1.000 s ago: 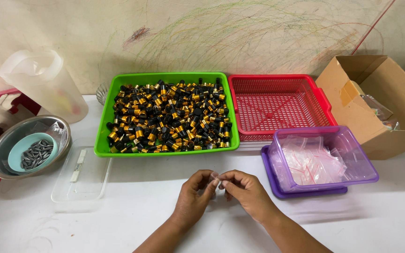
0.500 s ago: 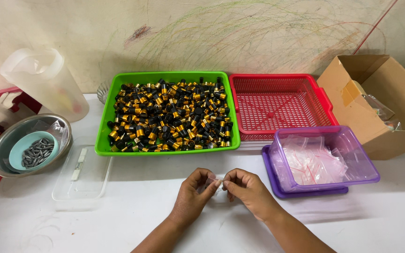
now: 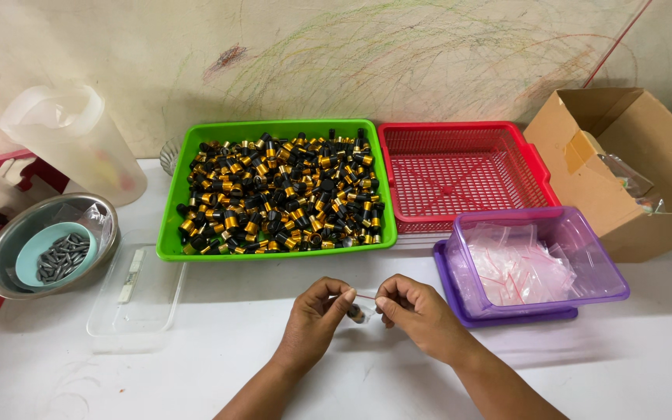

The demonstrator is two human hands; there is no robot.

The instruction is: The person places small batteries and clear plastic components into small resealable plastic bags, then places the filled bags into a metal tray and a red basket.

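My left hand (image 3: 314,319) and my right hand (image 3: 420,315) meet over the white table, near its front. Together they pinch a small clear zip bag (image 3: 363,305) by its red-lined top edge. A small black and gold piece (image 3: 357,314) hangs inside the bag, between my fingertips. Just beyond my hands stands a green tray (image 3: 171,225) heaped with many black and gold caps (image 3: 281,198). To the right of my right hand a purple box (image 3: 612,268) holds a pile of clear bags (image 3: 519,268).
An empty red mesh tray (image 3: 460,175) sits behind the purple box. An open cardboard box (image 3: 631,167) is at the far right. On the left are a clear lidded container (image 3: 138,292), a metal bowl (image 3: 5,241) with a teal dish of dark pieces, and a plastic jug (image 3: 75,144).
My hands have shifted slightly to the right and kept hold of the small bag; the fingers have adjusted along its top edge. Nothing else has moved.
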